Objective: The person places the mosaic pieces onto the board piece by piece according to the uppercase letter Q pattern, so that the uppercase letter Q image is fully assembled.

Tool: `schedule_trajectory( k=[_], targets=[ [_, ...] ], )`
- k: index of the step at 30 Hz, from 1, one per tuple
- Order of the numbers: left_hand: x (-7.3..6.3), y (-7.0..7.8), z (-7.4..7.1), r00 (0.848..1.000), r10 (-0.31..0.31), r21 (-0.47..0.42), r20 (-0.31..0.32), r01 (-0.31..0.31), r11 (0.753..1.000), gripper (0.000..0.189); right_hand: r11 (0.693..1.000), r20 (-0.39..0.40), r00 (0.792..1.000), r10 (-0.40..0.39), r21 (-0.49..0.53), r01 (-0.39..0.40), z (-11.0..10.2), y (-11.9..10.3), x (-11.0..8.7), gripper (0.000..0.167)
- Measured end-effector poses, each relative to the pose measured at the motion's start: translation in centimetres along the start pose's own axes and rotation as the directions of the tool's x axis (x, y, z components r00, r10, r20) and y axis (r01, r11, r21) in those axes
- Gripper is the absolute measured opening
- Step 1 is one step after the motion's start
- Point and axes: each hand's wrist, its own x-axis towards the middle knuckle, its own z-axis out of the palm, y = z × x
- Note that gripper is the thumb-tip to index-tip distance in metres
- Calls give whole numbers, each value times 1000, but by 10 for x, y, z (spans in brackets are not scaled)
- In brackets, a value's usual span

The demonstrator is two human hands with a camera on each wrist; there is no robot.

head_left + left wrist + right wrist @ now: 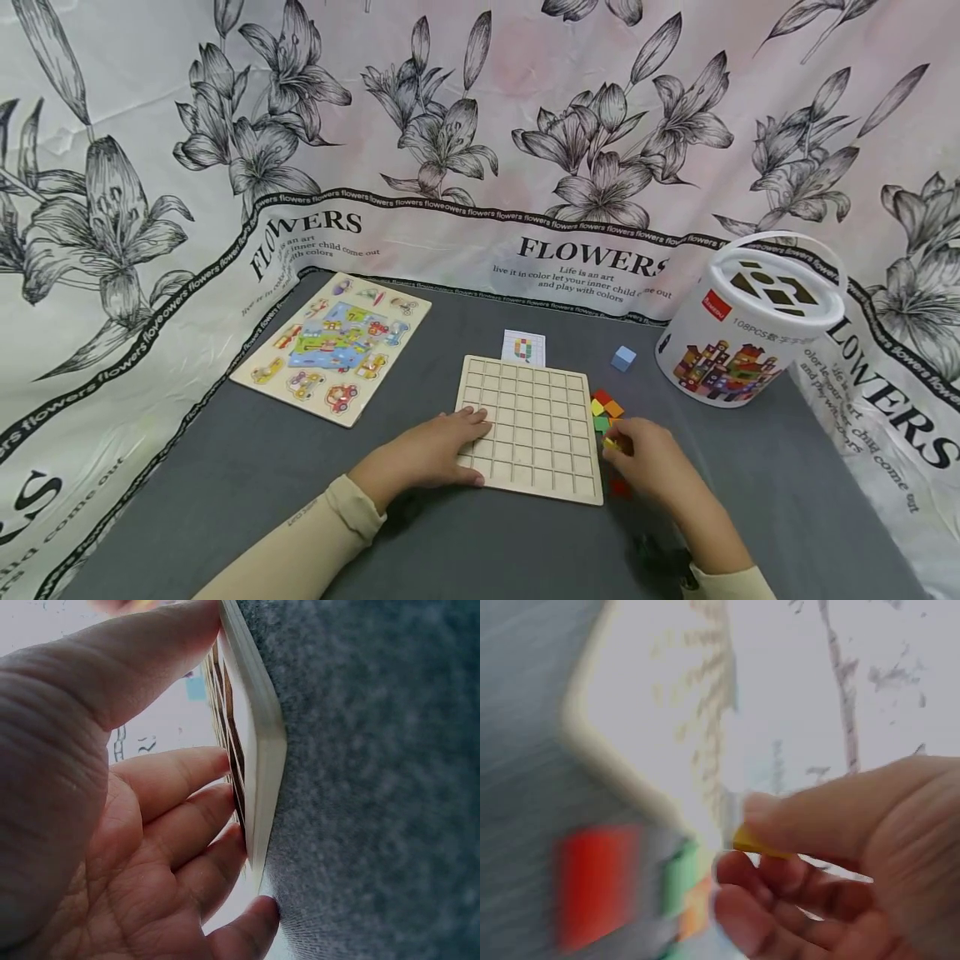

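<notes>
A pale wooden grid board (532,425) lies flat on the grey table, its squares bare. My left hand (435,450) rests on the board's left edge, fingers spread over the squares and thumb at the near left corner. Just right of the board, my right hand (648,454) pinches a small yellow block (761,844) between thumb and fingers, above the table. Beside it are several coloured blocks: red (603,397), orange (614,408), green (601,424), plus another red block (620,487) nearer me. The right wrist view is blurred.
Behind the board lies a card (523,347) with a coloured-square letter pattern. A blue cube (623,358) sits at the back right, near a white lidded bucket (750,321). At the left lies a wooden picture puzzle (333,346). Flower-printed cloth (450,242) surrounds the table.
</notes>
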Motion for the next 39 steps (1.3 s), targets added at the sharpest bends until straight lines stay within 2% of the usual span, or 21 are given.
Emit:
schedule_trajectory(
  k=[3, 5, 10, 14, 17, 20, 27, 34, 37, 39],
  targets=[
    [1, 0, 1, 1000, -1, 5, -5, 1, 1000, 81, 997, -96, 995, -38, 63, 45, -7, -17, 20, 12],
    [1, 1, 2, 1000, -3, 8, -10, 3, 1000, 81, 991, -112, 992, -57, 111, 70, -4, -27, 43, 16],
    [4, 4, 7, 1000, 0, 18, -11, 0, 1000, 82, 974, 14, 991, -131, 189, 126, 29, -40, 103, 19],
    [6, 9, 10, 1000, 11, 32, -4, -11, 999, 83, 975, 49, 990, -132, 186, 120, 50, -41, 126, 11],
    [7, 10, 10, 1000, 12, 46, -2, -12, 999, 82, 976, 34, 994, -101, 198, 92, 54, -42, 131, 7],
    [8, 9, 8, 1000, 2, 59, -3, -2, 998, 82, 975, 27, 994, -104, 198, 97, 54, -44, 131, 8],
    [7, 5, 6, 1000, -1, 64, 1, 1, 998, 82, 974, 13, 981, -192, 122, 189, 57, -47, 134, 10],
    [7, 5, 5, 1000, 3, 63, 0, -3, 998, 82, 960, 10, 961, -275, 58, 274, 57, -51, 134, 12],
    [7, 5, 5, 1000, 2, 55, -1, -1, 998, 83, 963, -21, 968, -251, 91, 252, 45, -46, 127, 22],
    [6, 5, 5, 1000, -2, 52, 1, 2, 999, 83, 971, -46, 979, -200, 123, 204, 31, -34, 120, 30]
  ],
)
